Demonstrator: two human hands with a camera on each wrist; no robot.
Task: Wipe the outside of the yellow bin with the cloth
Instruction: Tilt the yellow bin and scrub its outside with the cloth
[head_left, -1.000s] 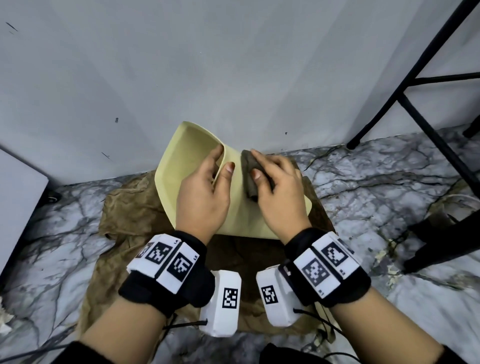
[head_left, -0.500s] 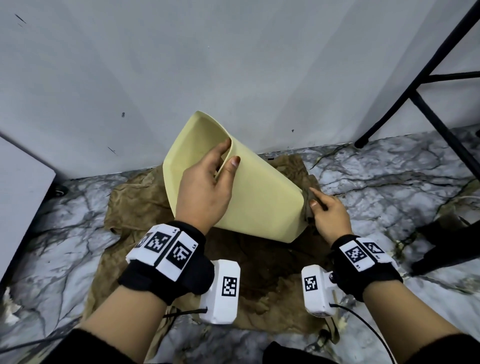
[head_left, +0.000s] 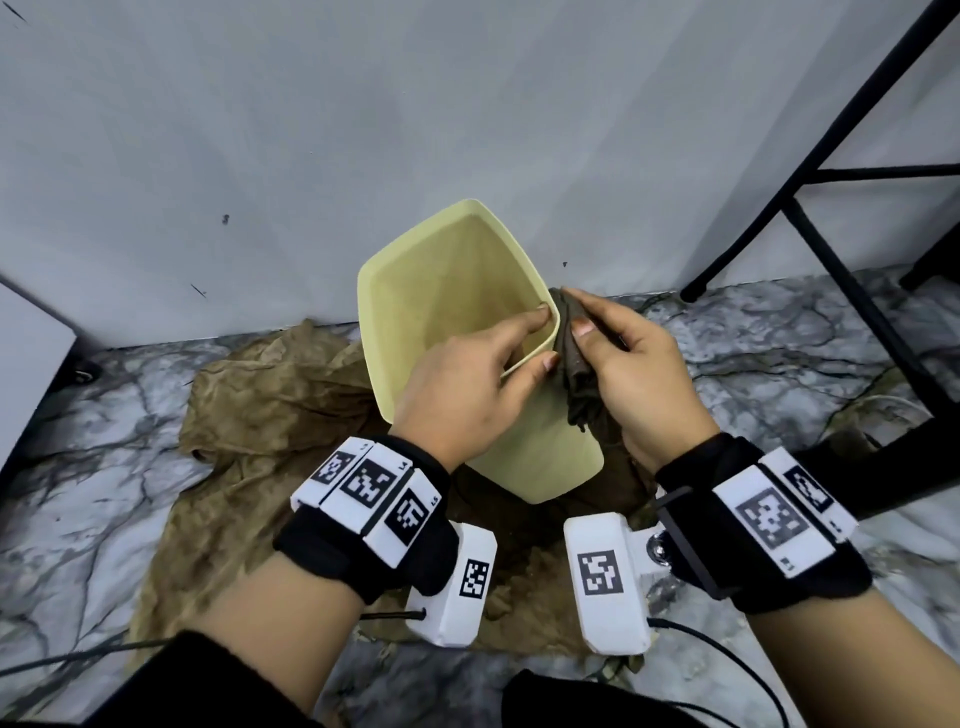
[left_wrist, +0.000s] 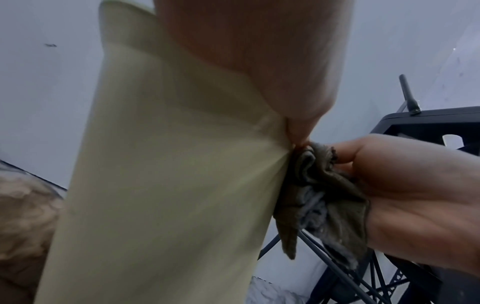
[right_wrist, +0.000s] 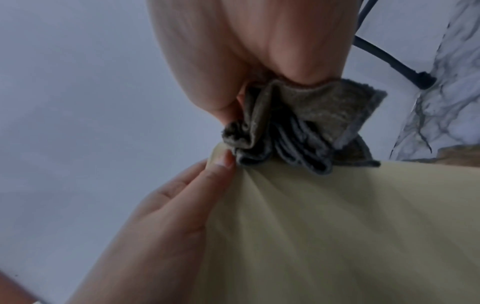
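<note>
The yellow bin stands tilted on a brown sheet, its mouth turned up toward me. My left hand grips the near right rim, fingers inside and thumb on the outer wall. My right hand holds a bunched dark grey-brown cloth against the bin's outer right side, just under the rim. The left wrist view shows the cloth pressed to the bin wall. In the right wrist view the cloth meets the bin beside my left thumb.
A crumpled brown sheet covers the marble floor under the bin. A grey wall rises right behind it. Black metal frame legs stand at the right, and a white panel at the far left.
The bin has tipped from lying over to the left to a more upright tilt with its mouth toward me. My right hand moved with the cloth from the bin's base up to the rim.
</note>
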